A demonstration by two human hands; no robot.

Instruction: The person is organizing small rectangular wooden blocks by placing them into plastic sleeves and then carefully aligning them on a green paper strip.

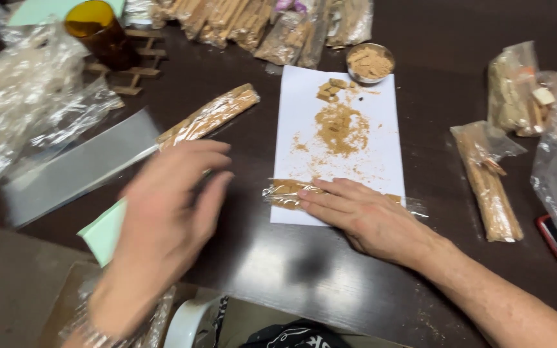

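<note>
My right hand (362,216) lies flat, fingers together, pressing a clear plastic packet of brown pieces (286,191) onto a white paper sheet (381,138). Brown powder and small chunks (340,125) lie scattered on the sheet. My left hand (172,212) is blurred, fingers apart, hovering over the dark table just below a long filled packet (211,116) and above a pale green card (102,235). It holds nothing that I can see.
A small metal bowl of brown powder (369,62) stands at the sheet's top. An amber glass (101,32) sits far left by crumpled plastic bags (27,96). Filled packets (488,187) lie right, more packets (253,22) along the back. A flat clear sleeve (78,164) lies left.
</note>
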